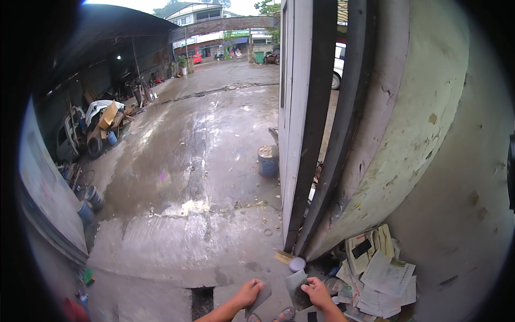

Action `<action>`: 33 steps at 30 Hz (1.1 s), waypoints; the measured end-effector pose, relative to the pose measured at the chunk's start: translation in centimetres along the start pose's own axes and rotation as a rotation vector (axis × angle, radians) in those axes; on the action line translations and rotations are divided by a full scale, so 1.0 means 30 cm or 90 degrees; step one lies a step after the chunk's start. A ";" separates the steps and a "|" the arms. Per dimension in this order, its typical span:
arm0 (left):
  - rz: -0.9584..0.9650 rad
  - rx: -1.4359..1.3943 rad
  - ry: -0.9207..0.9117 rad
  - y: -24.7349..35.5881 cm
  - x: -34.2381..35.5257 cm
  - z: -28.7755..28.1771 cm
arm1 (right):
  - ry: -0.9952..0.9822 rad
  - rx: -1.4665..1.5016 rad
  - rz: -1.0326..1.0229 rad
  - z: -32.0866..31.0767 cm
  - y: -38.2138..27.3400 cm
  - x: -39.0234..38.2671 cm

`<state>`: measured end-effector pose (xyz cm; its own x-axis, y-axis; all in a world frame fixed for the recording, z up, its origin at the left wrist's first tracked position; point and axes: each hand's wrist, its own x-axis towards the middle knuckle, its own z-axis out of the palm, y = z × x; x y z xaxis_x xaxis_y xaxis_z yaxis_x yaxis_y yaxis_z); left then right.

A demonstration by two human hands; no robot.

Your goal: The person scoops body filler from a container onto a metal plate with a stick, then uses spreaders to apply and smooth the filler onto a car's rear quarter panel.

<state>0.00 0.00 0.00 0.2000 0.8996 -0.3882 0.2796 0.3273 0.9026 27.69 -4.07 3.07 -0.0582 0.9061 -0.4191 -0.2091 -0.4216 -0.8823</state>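
Observation:
My left hand (249,293) is closed, pinching a thin, flat grey piece (263,294) at its side. A hand's width away, my right hand (317,294) grips a second flat, dark grey rectangular piece (294,288) between thumb and fingers. Both pieces are held low, over the concrete floor and above my sandals (285,314). What the two pieces are made of I cannot make out. Just beyond the right-hand piece stands a small round tin (296,263) with a pale top.
Loose papers (389,275) lie heaped at the right, with a dark flat object (361,248) on them. A metal door post (306,134) rises beside them. A rectangular pit (203,304) opens in the floor. Farther out stand a blue drum (267,163) and buckets (92,197).

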 end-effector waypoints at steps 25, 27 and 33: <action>-0.251 -0.448 -0.299 0.124 0.619 -0.203 | 0.065 -0.032 0.106 0.291 -0.035 0.412; -0.281 -0.439 -0.339 0.132 0.705 -0.246 | 0.290 -0.250 0.094 0.220 0.089 0.513; -0.302 -0.343 -0.171 -0.029 0.887 -0.253 | 0.317 -0.349 0.150 0.282 0.077 0.640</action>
<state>-2.05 25.84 -9.72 0.4139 0.5485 -0.7265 -0.0893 0.8187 0.5673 17.82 12.65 -5.21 0.4317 0.7222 -0.5403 0.2753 -0.6760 -0.6836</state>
